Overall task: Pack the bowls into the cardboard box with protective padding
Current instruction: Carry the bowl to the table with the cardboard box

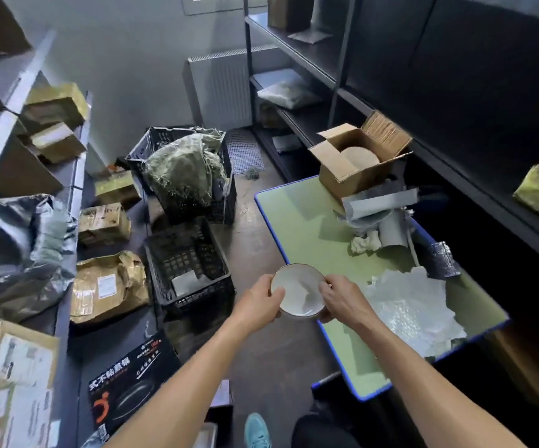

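A white bowl (297, 291) with a brown rim is held over the left edge of the green table (310, 221). My left hand (260, 302) grips its left rim and my right hand (342, 300) grips its right rim. A sheet of bubble wrap (413, 305) lies flat on the table just right of my hands. The open cardboard box (355, 160) stands at the table's far end, with a pale round padded item (360, 158) inside it. Grey foam sheets (378, 205) and crumpled white paper (365, 243) lie between box and wrap.
Two black plastic crates (187, 253) stand on the floor left of the table, the farther one holding a green sack. Parcels and boxes (106, 286) line the left shelf. Dark shelving (455, 92) runs along the right. A black pan box (132, 383) lies near my feet.
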Motion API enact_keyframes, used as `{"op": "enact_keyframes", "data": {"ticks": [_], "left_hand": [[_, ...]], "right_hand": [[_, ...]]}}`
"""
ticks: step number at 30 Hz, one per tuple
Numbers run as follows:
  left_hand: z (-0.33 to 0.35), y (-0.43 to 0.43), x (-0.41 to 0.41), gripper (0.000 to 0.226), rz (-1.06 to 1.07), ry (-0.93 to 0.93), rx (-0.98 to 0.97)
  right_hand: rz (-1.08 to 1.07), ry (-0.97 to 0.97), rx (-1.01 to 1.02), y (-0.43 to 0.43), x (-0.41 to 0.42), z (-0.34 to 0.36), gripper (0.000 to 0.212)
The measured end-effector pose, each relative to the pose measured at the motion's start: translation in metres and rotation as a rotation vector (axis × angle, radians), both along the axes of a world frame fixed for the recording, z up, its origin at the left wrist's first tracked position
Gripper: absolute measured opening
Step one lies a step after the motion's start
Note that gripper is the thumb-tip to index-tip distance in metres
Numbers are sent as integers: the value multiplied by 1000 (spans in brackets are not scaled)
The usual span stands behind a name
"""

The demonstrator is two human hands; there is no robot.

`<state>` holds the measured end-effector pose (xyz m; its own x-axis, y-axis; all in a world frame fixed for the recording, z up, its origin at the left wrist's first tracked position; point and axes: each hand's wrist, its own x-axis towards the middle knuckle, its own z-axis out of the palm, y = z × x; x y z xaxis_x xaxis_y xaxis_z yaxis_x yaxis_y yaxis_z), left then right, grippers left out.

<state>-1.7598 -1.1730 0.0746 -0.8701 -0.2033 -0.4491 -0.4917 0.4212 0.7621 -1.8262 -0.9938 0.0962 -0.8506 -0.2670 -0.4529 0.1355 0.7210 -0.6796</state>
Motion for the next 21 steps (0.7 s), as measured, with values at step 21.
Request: {"op": "enact_keyframes", "data": {"ticks": [21], "left_hand": [[-21,-27,-227,27,-260,-109,-16]], "right_hand": [[-279,-96,-111,-7,-180,-35,24]]}}
